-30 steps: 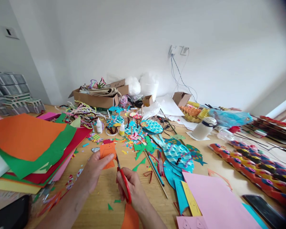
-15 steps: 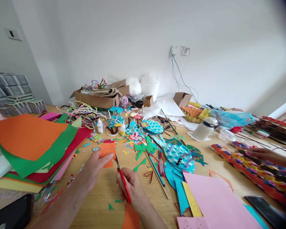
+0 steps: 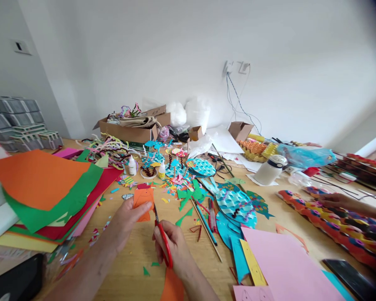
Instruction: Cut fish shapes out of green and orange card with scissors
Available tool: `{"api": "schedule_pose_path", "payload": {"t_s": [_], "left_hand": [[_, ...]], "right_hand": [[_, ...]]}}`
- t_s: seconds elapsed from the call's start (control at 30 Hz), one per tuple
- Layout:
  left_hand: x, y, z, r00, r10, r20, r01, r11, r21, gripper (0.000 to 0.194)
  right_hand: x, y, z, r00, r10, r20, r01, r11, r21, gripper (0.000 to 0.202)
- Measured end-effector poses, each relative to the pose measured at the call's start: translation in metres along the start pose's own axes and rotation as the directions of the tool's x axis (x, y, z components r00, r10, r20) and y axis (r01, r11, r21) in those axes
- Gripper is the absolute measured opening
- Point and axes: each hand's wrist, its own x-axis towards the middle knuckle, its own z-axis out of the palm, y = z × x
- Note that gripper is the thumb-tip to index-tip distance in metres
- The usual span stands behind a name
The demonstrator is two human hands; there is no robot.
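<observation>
Pinched between the thumb and fingers of my left hand (image 3: 130,217) is a small orange paper piece (image 3: 143,198) with drawn lines. My right hand (image 3: 175,246) is closed round the handles of red scissors (image 3: 165,246). Their blades point up and touch or nearly touch the right edge of the orange piece; I cannot tell how far apart they are. A larger orange paper strip (image 3: 172,286) lies partly under my right wrist. Small green scraps (image 3: 146,271) rest on the wooden table (image 3: 125,267) near it.
Coloured sheets (image 3: 40,177) are stacked at left, with a black phone (image 3: 17,278) in front. Glue bottles (image 3: 132,166), blue paper fish (image 3: 235,205) and a white cup (image 3: 270,169) stand or lie further back. Another person's hand (image 3: 340,201) touches painted egg cartons (image 3: 326,221). Pink paper (image 3: 285,259) lies nearer.
The view has shifted slightly, and both my hands keep nearly the same pose. The other person's hand has moved a little to the left over the egg cartons.
</observation>
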Motion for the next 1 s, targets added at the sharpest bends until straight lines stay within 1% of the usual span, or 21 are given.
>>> {"api": "schedule_pose_path", "payload": {"t_s": [0.1, 0.37, 0.57, 0.77, 1.0], "left_hand": [[0.0002, -0.0004, -0.0001, 1.000, -0.008, 0.029, 0.008, 1.000, -0.021, 0.015], [-0.0034, 0.0019, 0.0029, 0.998, -0.051, 0.045, 0.053, 0.997, -0.062, 0.018], [-0.0042, 0.0042, 0.0044, 0.995, -0.071, 0.064, 0.076, 0.995, -0.068, 0.019], [-0.0052, 0.0052, 0.0051, 0.996, -0.078, 0.049, 0.082, 0.993, -0.089, 0.016], [-0.0057, 0.0057, 0.0046, 0.996, -0.074, 0.058, 0.079, 0.993, -0.089, 0.019]], "right_hand": [[0.0003, 0.0000, -0.0001, 1.000, 0.006, 0.008, -0.006, 1.000, 0.010, 0.039], [0.0016, 0.0023, -0.0009, 1.000, -0.009, 0.015, 0.009, 1.000, 0.022, 0.039], [-0.0001, -0.0017, 0.0001, 1.000, 0.002, 0.005, -0.002, 1.000, 0.015, 0.042], [-0.0006, -0.0034, 0.0019, 1.000, 0.011, -0.003, -0.011, 1.000, -0.006, 0.045], [-0.0007, -0.0039, 0.0027, 0.999, 0.020, -0.026, -0.021, 0.999, -0.040, 0.048]]}}
